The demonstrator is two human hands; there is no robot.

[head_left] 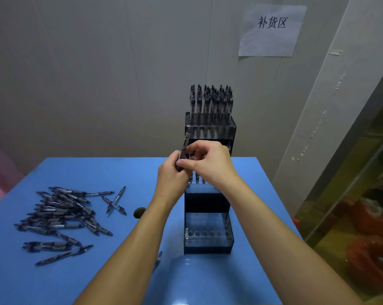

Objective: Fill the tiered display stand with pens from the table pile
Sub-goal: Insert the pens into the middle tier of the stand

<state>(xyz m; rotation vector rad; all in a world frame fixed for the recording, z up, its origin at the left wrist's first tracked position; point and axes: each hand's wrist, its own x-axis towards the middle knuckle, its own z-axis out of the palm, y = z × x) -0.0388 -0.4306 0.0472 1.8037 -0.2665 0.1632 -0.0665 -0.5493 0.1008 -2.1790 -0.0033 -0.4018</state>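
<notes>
Pens fill the top tier [210, 106] of the black display stand [208, 203], where they stand upright in close rows. The middle tier [200, 186] has only a few pens at its left part, and the lowest tier [208, 232] shows rows of open holes with nothing in them. The stand is on the blue counter [98, 172], in front of the person.

Both hands meet just above the middle tier. The left hand [170, 172] is curled around a small bundle of pens [183, 155], whose long axis is nearly upright and leans a little to the right at the top; one pen end rises above the fingers. The right hand [208, 161] comes from the right side and pinches at this bundle with thumb and fingers, probably to draw one pen out. How many pens are in the bundle cannot be told.

The free holes of the middle tier lie directly under the hands and a little toward the person, so the right hand is the nearer one for the next insertion. The pen already stands almost along the direction of the holes and needs only a short way down.

The pile [61, 214] lies flat on the counter, well apart to the left, nearer to the left arm.
</notes>
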